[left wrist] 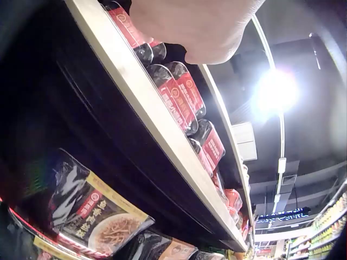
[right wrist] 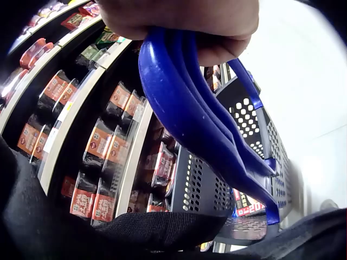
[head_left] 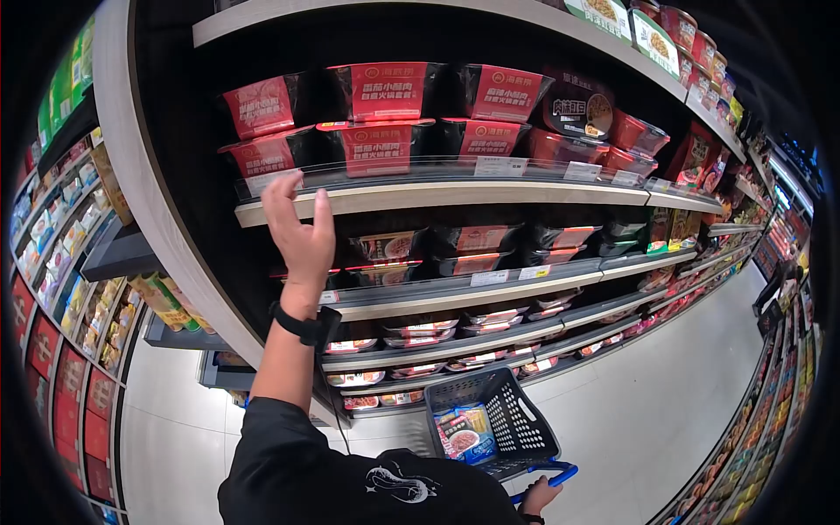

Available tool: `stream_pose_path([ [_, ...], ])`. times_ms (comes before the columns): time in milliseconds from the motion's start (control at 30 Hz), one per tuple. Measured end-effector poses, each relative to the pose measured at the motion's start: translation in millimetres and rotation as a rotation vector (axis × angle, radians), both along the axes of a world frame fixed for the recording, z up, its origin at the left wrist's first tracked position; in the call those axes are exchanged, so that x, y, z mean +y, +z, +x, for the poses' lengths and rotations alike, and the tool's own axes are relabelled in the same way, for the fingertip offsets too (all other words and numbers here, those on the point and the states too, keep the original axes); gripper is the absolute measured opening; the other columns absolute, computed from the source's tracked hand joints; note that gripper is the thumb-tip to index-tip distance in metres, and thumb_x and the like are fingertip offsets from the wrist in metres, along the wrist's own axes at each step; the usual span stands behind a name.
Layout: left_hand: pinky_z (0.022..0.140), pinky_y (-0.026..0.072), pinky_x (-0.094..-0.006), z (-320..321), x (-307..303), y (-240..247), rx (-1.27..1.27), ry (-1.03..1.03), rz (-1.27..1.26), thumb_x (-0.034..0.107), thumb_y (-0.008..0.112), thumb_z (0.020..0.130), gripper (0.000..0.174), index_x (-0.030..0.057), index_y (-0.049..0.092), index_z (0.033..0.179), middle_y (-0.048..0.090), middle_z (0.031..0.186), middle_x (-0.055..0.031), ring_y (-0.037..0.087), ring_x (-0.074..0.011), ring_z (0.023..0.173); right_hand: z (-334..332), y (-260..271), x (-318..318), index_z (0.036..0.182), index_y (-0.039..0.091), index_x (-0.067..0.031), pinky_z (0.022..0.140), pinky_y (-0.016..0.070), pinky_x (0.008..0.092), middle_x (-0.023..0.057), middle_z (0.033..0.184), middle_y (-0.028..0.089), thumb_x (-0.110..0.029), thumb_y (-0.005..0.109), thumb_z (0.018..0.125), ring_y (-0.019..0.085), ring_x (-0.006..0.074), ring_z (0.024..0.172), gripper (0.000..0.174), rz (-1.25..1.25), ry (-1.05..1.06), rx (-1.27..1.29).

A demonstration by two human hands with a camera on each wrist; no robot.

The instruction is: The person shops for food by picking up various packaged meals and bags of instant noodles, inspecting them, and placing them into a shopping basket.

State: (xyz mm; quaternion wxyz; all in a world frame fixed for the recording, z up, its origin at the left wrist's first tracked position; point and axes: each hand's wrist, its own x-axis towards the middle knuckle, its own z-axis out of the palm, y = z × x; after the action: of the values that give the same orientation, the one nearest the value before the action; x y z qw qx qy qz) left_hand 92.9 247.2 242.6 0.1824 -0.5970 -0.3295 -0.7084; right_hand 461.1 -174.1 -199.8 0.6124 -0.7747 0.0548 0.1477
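My left hand (head_left: 300,234) is raised at the front edge of the upper shelf (head_left: 385,200), fingers spread and holding nothing. Just behind it are stacked red-labelled boxes (head_left: 262,155). In the left wrist view the hand (left wrist: 195,27) covers part of the red packs (left wrist: 176,103). Down at the lower right my right hand (head_left: 540,495) grips the blue handle (head_left: 564,475) of a dark basket cart (head_left: 534,437). The right wrist view shows its fingers (right wrist: 222,50) curled round the blue handle (right wrist: 184,114). Colourful packages (head_left: 464,433) lie inside the basket.
Lower shelves (head_left: 455,295) hold more black and red packs. A pale vertical shelf panel (head_left: 166,201) stands left of my arm. Shelves of goods line the far left and right. A person in dark clothes (head_left: 777,284) is down the aisle.
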Motion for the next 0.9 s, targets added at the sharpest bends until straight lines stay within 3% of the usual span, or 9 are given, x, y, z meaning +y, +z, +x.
stream_pose_path([
  [167, 0.101, 0.0412, -0.0397, -3.3, 9.6, 24.9, 0.059, 0.005, 0.022, 0.007, 0.066, 0.086, 0.043, 0.0023, 0.052, 0.127, 0.053, 0.126, -0.0162, 0.052, -0.0314, 0.118, -0.5, -1.7, -3.0, 0.107, 0.038, -0.0024, 0.048, 0.0469, 0.0321, 0.0096, 0.077, 0.051, 0.0, 0.052, 0.087, 0.053, 0.0194, 0.054, 0.024, 0.0, 0.009, -0.011],
  [267, 0.107, 0.0347, -0.0445, 0.5, 24.9, 18.2, 0.205, 0.079, 0.023, 0.013, 0.066, 0.086, 0.055, 0.0037, 0.047, 0.137, 0.048, 0.139, -0.0179, 0.046, -0.0351, 0.129, -1.6, -7.2, 0.4, 0.108, 0.038, -0.0037, 0.045, 0.0431, 0.0313, 0.0077, 0.072, 0.049, -0.003, 0.053, 0.089, 0.051, 0.0179, 0.052, 0.024, 0.047, -0.056, -0.014],
  [500, 0.107, 0.0302, -0.0464, 0.5, 36.0, 15.3, 0.146, 0.357, -0.047, 0.021, 0.068, 0.085, 0.058, 0.007, 0.047, 0.138, 0.048, 0.139, -0.0135, 0.045, -0.0309, 0.129, -0.9, -2.5, 1.1, 0.11, 0.037, -0.0023, 0.045, 0.044, 0.0318, 0.0083, 0.074, 0.05, -0.004, 0.054, 0.09, 0.051, 0.0188, 0.051, 0.027, 0.049, -0.048, 0.017],
  [600, 0.106, 0.0292, -0.046, -8.8, 41.3, 10.7, 0.17, 0.391, -0.05, 0.022, 0.067, 0.085, 0.051, 0.0078, 0.052, 0.132, 0.051, 0.136, -0.0115, 0.046, -0.0298, 0.128, -2.4, 0.0, 0.5, 0.11, 0.038, -0.0004, 0.045, 0.0452, 0.0332, 0.0114, 0.078, 0.051, -0.005, 0.055, 0.089, 0.054, 0.0204, 0.056, 0.028, 0.055, -0.046, 0.024],
  [633, 0.106, 0.0292, -0.0459, -11.5, 41.0, 3.4, 0.213, 0.395, -0.048, 0.022, 0.067, 0.086, 0.048, 0.0079, 0.054, 0.13, 0.052, 0.135, -0.0113, 0.046, -0.0297, 0.128, 5.3, -25.3, -2.5, 0.112, 0.038, 0.0012, 0.046, 0.046, 0.0338, 0.0133, 0.08, 0.053, -0.007, 0.057, 0.087, 0.056, 0.0215, 0.059, 0.032, 0.136, -0.06, -0.08],
  [667, 0.106, 0.0307, -0.046, -13.0, 41.8, -4.6, 0.229, 0.383, -0.036, 0.022, 0.066, 0.088, 0.045, 0.0091, 0.056, 0.13, 0.054, 0.134, -0.0117, 0.048, -0.0299, 0.128, 9.6, -33.5, -10.8, 0.122, 0.04, 0.0024, 0.051, 0.0466, 0.036, 0.0094, 0.084, 0.052, -0.007, 0.059, 0.087, 0.054, 0.0192, 0.062, 0.041, 0.078, -0.031, -0.014],
  [700, 0.107, 0.0321, -0.0458, -12.2, 38.8, -10.7, 0.231, 0.363, -0.053, 0.02, 0.064, 0.09, 0.042, 0.0075, 0.057, 0.129, 0.055, 0.134, -0.0131, 0.048, -0.0314, 0.13, -9.2, 13.0, -3.7, 0.121, 0.04, 0.0019, 0.053, 0.0463, 0.0356, 0.0092, 0.082, 0.052, -0.007, 0.058, 0.087, 0.052, 0.018, 0.062, 0.04, 0.078, -0.018, 0.064],
  [800, 0.107, 0.036, -0.0456, -4.8, 15.3, -31.2, 0.276, 0.313, 0.031, 0.013, 0.065, 0.088, 0.04, 0.0039, 0.058, 0.127, 0.053, 0.136, -0.0154, 0.047, -0.0345, 0.131, -12.9, 31.7, 4.9, 0.109, 0.038, -0.0018, 0.045, 0.0424, 0.0312, 0.009, 0.078, 0.049, -0.005, 0.056, 0.088, 0.052, 0.0181, 0.055, 0.028, 0.019, -0.002, 0.099],
  [900, 0.101, 0.0391, -0.0477, 2.7, -9.3, -88.9, 0.314, 0.17, 0.035, 0.006, 0.066, 0.082, 0.037, 0.0033, 0.06, 0.118, 0.056, 0.129, -0.0175, 0.052, -0.0365, 0.123, -9.7, 26.9, 4.0, 0.113, 0.038, -0.0007, 0.05, 0.0456, 0.0327, 0.0111, 0.083, 0.052, -0.004, 0.056, 0.089, 0.055, 0.0194, 0.06, 0.03, -0.009, 0.024, 0.086],
])
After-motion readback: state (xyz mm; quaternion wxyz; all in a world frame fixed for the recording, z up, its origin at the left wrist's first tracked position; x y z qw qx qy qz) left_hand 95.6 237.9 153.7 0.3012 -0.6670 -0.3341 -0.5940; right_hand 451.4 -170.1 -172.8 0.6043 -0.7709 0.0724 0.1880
